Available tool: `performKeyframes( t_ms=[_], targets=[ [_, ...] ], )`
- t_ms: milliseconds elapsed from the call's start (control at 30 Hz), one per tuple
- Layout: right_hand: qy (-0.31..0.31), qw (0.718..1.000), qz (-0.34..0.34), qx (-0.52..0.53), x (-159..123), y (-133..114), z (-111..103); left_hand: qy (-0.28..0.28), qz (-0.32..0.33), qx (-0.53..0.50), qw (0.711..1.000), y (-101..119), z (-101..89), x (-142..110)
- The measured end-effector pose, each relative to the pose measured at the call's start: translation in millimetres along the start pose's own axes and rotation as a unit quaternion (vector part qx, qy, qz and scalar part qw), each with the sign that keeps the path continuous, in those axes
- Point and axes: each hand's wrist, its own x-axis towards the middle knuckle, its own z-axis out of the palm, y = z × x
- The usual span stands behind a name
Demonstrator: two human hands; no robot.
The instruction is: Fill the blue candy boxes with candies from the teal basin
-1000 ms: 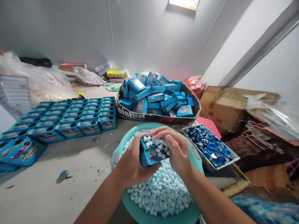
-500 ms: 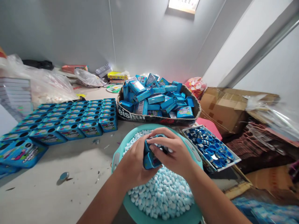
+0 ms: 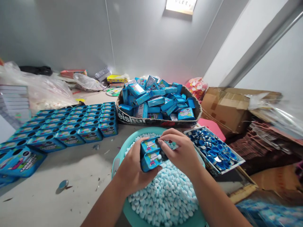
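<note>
My left hand (image 3: 133,168) is closed around two blue candy tins (image 3: 149,160), held side by side over a turquoise basin (image 3: 129,212). Their printed tops face up and tilt toward the right. One white candy (image 3: 159,156) shows at the round opening of the nearer tin. At the farther tin's opening are the bent fingertips of my right hand (image 3: 182,150), thumb and forefinger drawn together; anything between them is hidden. Pale blue and white candies (image 3: 165,192) fill the basin beneath both hands.
Rows of blue tins (image 3: 71,137) with round openings stand at left. Behind the basin, a cut-down carton (image 3: 132,119) holds heaped tins. A box of blue caps (image 3: 216,153) lies at right, near cardboard boxes (image 3: 227,107). One loose cap (image 3: 63,184) rests on the table (image 3: 80,192).
My left hand has turned the two tins so their printed tops show more. My right hand has drawn back a little to the right, uncovering the openings. The view has shifted slightly.
</note>
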Motion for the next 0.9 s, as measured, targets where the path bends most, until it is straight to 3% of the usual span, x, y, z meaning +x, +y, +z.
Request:
performKeyframes(
  t_ms=[200,400,533,700,900],
  targets=[
    [-0.015,0.998,0.018,0.056,-3.0,-7.2,-2.1,-0.005,0.000,0.003,1.000,1.4,0.5,0.3],
    [-0.115,0.993,0.009,-0.018,-14.7,-13.9,-1.6,0.015,-0.009,-0.025,1.000,1.7,-1.1,-0.1],
    [-0.048,0.999,0.016,-0.011,-17.8,-8.6,-5.6,0.037,-0.018,-0.031,0.999,2.5,-3.0,0.5],
    [-0.062,0.997,0.035,0.018,-16.3,-7.7,-8.9,0.061,-0.006,-0.024,0.998,-0.1,-1.6,2.2],
    [-0.014,0.999,0.031,0.001,-16.7,-17.5,-3.8,0.073,-0.004,0.002,0.997,-3.0,0.7,2.6]
  ],
)
